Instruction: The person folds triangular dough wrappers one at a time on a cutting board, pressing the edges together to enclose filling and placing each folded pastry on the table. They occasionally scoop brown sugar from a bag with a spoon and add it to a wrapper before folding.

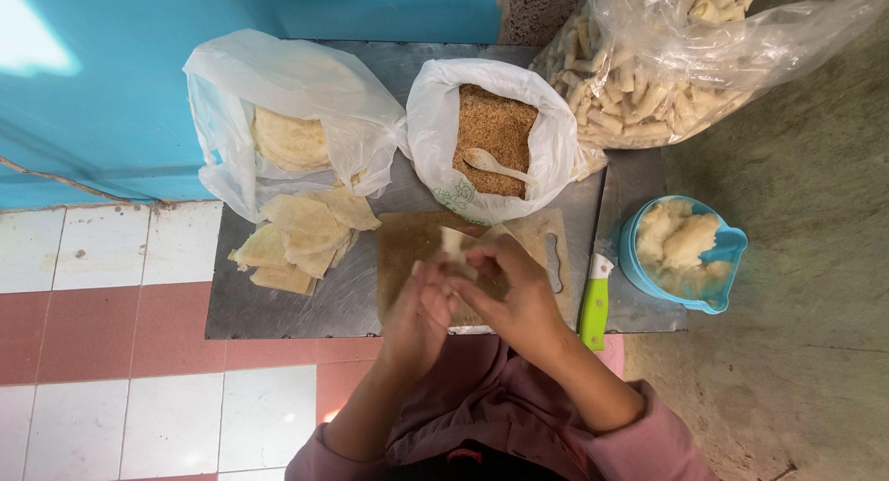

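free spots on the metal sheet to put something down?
Bare metal sheet at its near-left corner, below the cut wrappers, left of the wooden board. Narrow strip between green-handled knife and blue bowl. Far edge crowded with bags.

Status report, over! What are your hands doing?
Left hand and right hand both pinching a pastry wrapper over the cutting board. Nothing in the way.

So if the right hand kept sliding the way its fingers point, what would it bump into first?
Probably the left hand: the right hand points leftward across the pale pastry sheet both hold. Depth is hard to judge.
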